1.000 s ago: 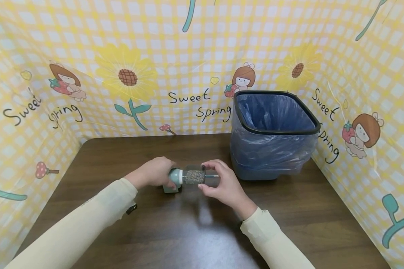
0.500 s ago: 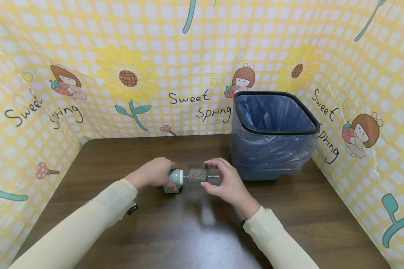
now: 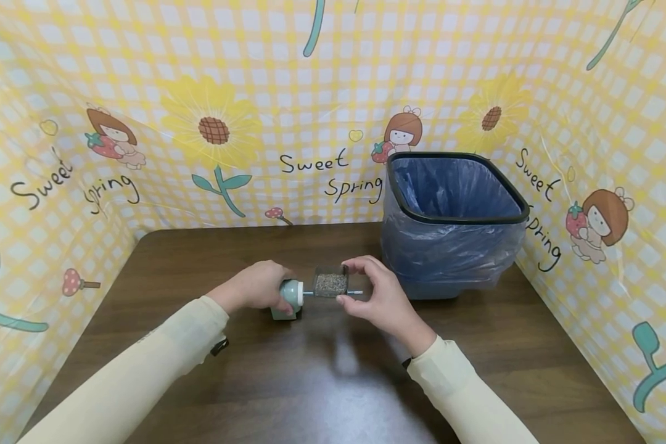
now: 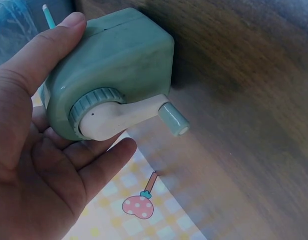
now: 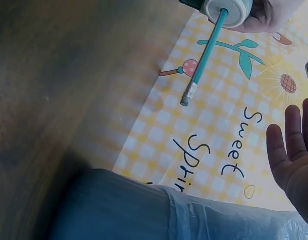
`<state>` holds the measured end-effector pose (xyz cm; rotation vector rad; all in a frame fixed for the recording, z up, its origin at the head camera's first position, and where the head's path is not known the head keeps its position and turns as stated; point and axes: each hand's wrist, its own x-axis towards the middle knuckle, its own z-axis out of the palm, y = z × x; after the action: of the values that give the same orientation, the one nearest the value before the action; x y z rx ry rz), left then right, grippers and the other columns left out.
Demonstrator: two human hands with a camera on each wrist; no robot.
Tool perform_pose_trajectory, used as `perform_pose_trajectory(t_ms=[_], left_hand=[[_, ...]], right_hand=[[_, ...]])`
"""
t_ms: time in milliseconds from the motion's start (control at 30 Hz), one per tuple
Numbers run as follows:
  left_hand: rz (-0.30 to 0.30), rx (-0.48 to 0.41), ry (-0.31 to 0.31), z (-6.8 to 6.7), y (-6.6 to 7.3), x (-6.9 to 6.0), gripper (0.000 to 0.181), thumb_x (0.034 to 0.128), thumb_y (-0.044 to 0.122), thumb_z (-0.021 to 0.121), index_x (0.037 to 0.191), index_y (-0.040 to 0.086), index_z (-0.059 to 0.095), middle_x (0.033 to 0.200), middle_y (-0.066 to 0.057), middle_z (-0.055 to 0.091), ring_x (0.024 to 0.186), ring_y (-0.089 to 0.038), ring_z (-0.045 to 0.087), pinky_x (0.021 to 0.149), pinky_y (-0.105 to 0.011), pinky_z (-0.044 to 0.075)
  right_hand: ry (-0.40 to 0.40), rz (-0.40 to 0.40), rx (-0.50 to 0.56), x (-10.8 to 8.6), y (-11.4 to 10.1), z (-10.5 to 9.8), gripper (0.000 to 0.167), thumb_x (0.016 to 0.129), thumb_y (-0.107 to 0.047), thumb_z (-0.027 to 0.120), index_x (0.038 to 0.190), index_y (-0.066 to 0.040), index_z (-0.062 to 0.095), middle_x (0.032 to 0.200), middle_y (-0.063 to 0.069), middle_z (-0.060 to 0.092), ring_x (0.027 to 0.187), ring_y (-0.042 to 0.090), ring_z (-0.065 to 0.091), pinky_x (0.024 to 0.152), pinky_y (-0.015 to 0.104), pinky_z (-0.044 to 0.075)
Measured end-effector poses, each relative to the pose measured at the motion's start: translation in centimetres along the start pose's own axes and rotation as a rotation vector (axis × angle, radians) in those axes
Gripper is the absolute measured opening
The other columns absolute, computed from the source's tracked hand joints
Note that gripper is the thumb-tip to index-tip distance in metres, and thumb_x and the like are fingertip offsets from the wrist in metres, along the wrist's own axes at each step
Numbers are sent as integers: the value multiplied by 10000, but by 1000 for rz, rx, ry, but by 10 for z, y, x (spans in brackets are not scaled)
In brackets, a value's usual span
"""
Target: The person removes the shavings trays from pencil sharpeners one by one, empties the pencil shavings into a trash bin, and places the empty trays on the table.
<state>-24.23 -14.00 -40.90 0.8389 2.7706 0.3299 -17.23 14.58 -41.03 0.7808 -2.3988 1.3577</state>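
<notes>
Head view: a green crank pencil sharpener (image 3: 295, 292) is located near the middle of the brown table (image 3: 244, 382) and is gripped from its far end by the left hand (image 3: 258, 285). Whether its base is touching the table cannot be told. Thumb and fingers of this hand are curled about opposite sides of the body, as is confirmed in the left wrist view, where the pale crank (image 4: 134, 114) with its green knob is exposed. A teal pencil (image 5: 206, 55) is seated in the white collar of the sharpener, with its eraser end pointed outward. A clear box (image 3: 330, 282), partly filled with grey-brown shavings, is pinched at its right edge between thumb and finger of the right hand (image 3: 385, 302); it is held apart from the sharpener, above the table, and part of the pencil is hidden by it. In the right wrist view, only some fingers of that hand are shown, slightly spread. A lined bin (image 3: 460, 219) with a black rim is positioned at the right rear, just beside the right hand. The surroundings are covered by a yellow checked cloth (image 3: 288, 92).
</notes>
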Motion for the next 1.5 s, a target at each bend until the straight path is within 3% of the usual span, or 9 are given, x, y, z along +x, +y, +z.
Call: perform_pose_trajectory(t_ms=[467, 633, 933, 1267, 1500], left_hand=[[-12, 4, 8, 1, -1, 1, 680, 708, 455, 928, 1249, 105, 708, 1086, -7, 722, 852, -143, 619, 733, -335, 546], [-28, 4, 5, 0, 1, 1, 679, 706, 456, 929, 1246, 109, 709, 1075, 0, 719, 848, -141, 617, 733, -329, 544], [-16, 6, 0, 0, 1, 1, 679, 704, 450, 931, 1242, 99, 711, 1051, 6, 718, 821, -134, 611, 711, -314, 532], [-11, -3, -9, -1, 1, 2, 655, 710, 441, 930, 1226, 101, 714, 1021, 22, 711, 791, -120, 604, 689, -304, 523], [0, 11, -10, -1, 1, 1, 628, 709, 454, 927, 1186, 101, 721, 968, 34, 704, 764, -122, 595, 673, -308, 518]], right_hand=[[-6, 4, 12, 10, -15, -13, 529, 785, -174, 885, 1255, -149, 645, 1176, -75, 630, 1083, 108, 577, 967, 331, 494], [-12, 14, 6, 13, -20, -20, 544, 788, -188, 888, 1267, -162, 633, 1198, -73, 630, 1087, 112, 577, 974, 335, 497], [-14, 38, -12, 16, -25, -34, 539, 813, -238, 869, 1288, -156, 630, 1227, -40, 638, 1133, 169, 582, 1017, 456, 476], [2, 36, -34, 21, -33, -47, 545, 805, -208, 877, 1289, -158, 633, 1209, -20, 634, 1142, 249, 600, 1009, 467, 492], [-1, 16, -18, 22, -41, -55, 531, 816, -185, 866, 1292, -154, 633, 1185, -17, 642, 1102, 211, 612, 976, 438, 513]])
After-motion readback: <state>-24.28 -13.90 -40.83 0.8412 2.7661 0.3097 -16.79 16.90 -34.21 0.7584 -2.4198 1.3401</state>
